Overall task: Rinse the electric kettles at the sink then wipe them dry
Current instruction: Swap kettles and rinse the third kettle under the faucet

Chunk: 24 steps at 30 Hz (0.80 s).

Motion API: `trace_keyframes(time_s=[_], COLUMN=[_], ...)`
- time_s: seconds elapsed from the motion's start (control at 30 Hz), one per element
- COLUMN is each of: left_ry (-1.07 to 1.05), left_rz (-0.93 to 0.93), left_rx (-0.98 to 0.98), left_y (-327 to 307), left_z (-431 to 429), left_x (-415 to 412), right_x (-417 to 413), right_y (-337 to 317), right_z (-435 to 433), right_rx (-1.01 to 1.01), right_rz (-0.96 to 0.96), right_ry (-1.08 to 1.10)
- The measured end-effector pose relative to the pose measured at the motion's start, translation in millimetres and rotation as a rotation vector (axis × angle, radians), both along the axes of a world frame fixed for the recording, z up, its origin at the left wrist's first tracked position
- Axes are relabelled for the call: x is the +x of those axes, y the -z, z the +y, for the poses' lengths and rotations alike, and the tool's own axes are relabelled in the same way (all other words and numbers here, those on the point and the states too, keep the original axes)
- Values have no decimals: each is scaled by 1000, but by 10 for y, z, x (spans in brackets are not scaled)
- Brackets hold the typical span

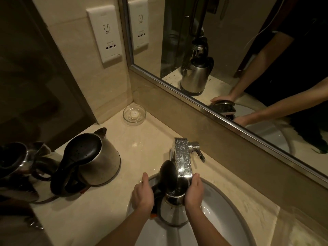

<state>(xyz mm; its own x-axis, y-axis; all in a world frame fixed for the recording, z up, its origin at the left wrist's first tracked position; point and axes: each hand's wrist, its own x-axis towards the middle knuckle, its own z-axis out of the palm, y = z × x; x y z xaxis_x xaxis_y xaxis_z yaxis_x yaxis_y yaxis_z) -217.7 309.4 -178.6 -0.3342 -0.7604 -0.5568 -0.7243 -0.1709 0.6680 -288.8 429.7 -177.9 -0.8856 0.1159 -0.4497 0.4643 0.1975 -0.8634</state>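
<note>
Both hands are clamped on one kettle (174,213), which stands upright in the white sink (229,205) with its lid (168,176) tipped open beneath the spout of the wet chrome tap (182,159). The left hand (142,194) curls round the dark handle side, and the right hand (193,190) wraps the steel body just below the rim. On the counter (142,139) left of the sink stands a second kettle (99,160) with its lid down, a third kettle (12,157) sits at the far left edge, and farther back a glass dish (134,115) rests in the corner below the mirror (230,50).
</note>
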Motion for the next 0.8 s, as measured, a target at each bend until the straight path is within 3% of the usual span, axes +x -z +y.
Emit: trace_keyframes(time_s=[0.3, 0.8], left_ry=[-14, 77], left_rz=[1, -22], left_rx=[24, -127], left_y=[-30, 18], left_z=[33, 7], left_x=[-12, -16], right_x=[-3, -4], right_y=[134, 151], right_z=[-9, 6], right_rx=[44, 39], right_rz=[17, 0], right_ry=[4, 62])
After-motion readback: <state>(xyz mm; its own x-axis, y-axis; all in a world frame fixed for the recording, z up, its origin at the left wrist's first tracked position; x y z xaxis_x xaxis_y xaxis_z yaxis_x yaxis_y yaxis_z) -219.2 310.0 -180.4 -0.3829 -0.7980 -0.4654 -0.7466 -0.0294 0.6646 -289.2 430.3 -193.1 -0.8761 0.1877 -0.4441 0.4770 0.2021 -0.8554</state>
